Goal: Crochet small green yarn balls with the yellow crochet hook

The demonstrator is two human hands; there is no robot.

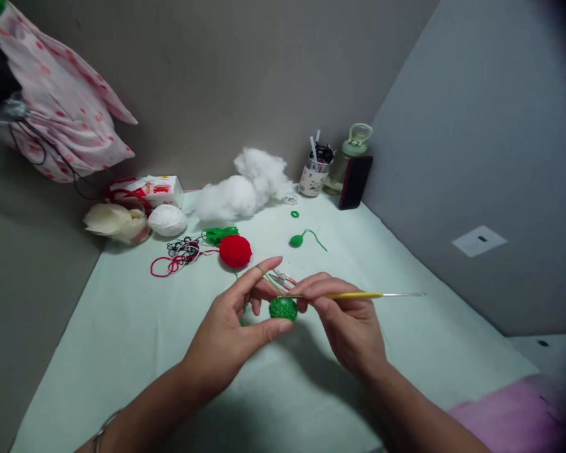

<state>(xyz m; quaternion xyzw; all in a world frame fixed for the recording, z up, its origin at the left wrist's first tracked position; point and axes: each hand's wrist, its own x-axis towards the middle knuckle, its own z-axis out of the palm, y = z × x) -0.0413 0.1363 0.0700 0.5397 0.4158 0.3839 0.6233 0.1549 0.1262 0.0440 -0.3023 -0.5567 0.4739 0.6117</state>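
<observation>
My left hand (238, 324) pinches a small round green crochet piece (283, 308) between thumb and fingers, with green yarn looped over its raised index finger. My right hand (346, 318) grips a yellow-handled crochet hook (358, 294) whose metal shaft points right; the hook end meets the green piece. Both hands hover above the pale green table (122, 327). Small scissors (283, 278) lie just behind my fingers.
Behind lie a red crochet ball (235, 251), green yarn (220, 234), tangled red and black threads (179, 255), a small green piece with a tail (297, 240), white stuffing (245, 189), a white ball (167, 220), a pen cup (314, 176), a bottle (349, 163) and a phone (355, 182).
</observation>
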